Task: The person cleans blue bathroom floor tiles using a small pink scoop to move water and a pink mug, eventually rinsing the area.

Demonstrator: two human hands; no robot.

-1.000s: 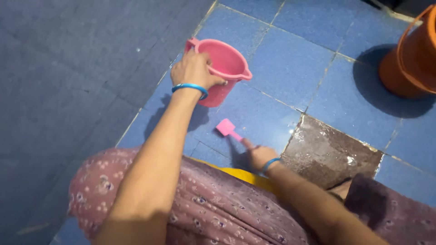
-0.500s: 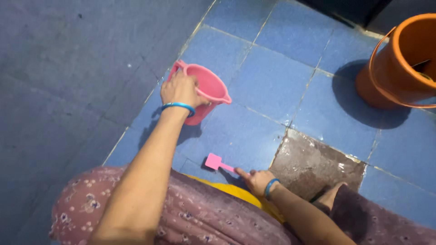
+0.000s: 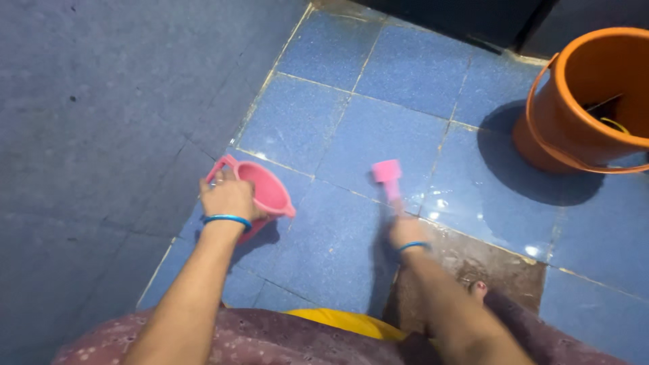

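Her left hand [image 3: 228,197] gripped the mug [image 3: 260,192] by its rim to steady it, while her right hand [image 3: 407,233] clutched the brush [image 3: 389,177], head raised off the tiles [image 3: 351,135].

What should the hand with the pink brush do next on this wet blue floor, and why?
Probably bring the pink brush down onto the wet blue tile just ahead of it and scrub. The right hand grips the handle with the head raised and blurred, water glistens there, and the left hand holds the pink mug at the floor's edge, ready for rinsing.
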